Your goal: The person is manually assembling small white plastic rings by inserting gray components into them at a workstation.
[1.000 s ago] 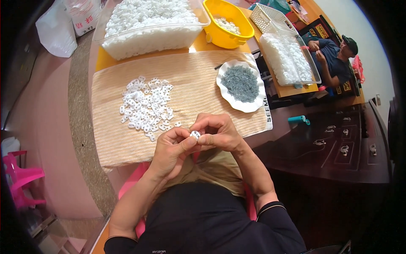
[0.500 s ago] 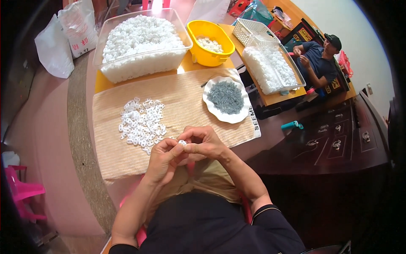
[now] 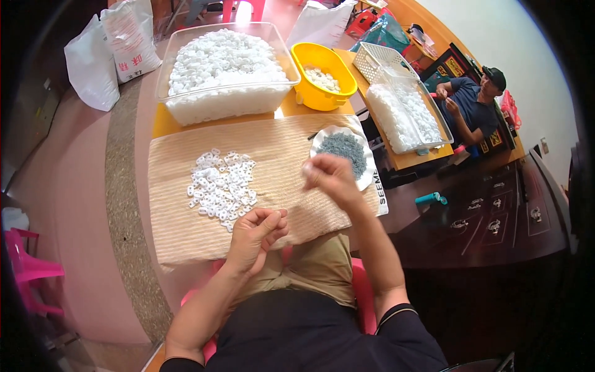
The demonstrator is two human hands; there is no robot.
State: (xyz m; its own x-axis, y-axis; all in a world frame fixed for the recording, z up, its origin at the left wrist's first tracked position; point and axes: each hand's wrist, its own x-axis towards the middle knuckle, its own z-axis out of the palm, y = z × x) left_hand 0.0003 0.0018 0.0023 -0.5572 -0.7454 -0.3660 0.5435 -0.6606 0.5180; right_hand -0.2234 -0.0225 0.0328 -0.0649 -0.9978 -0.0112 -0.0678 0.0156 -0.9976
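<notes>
My left hand (image 3: 255, 237) is closed in a pinch over the cloth's near edge; whatever its fingertips hold is hidden. My right hand (image 3: 333, 178) hovers beside the white scalloped plate (image 3: 367, 177), thumb and fingers pressed together. Motion blur keeps me from making out anything between them. Small dark grey-green slivers (image 3: 343, 149) are heaped on that plate. Just beyond my left hand lies a loose pile of small white plastic pieces with holes (image 3: 222, 186). Pile and plate both rest on a beige ribbed cloth (image 3: 180, 239).
At the table's back stand a clear bin (image 3: 226, 110) heaped with white pieces and a yellow tub (image 3: 317, 101). Right of them, another bin (image 3: 406, 147) sits on a side table, where a person (image 3: 465, 105) works. A dark wooden cabinet (image 3: 489, 223) fills the right side.
My hands have come apart. My right hand has moved right and away from me, toward the plate; the white piece held between both hands no longer shows. The view has shifted slightly.
</notes>
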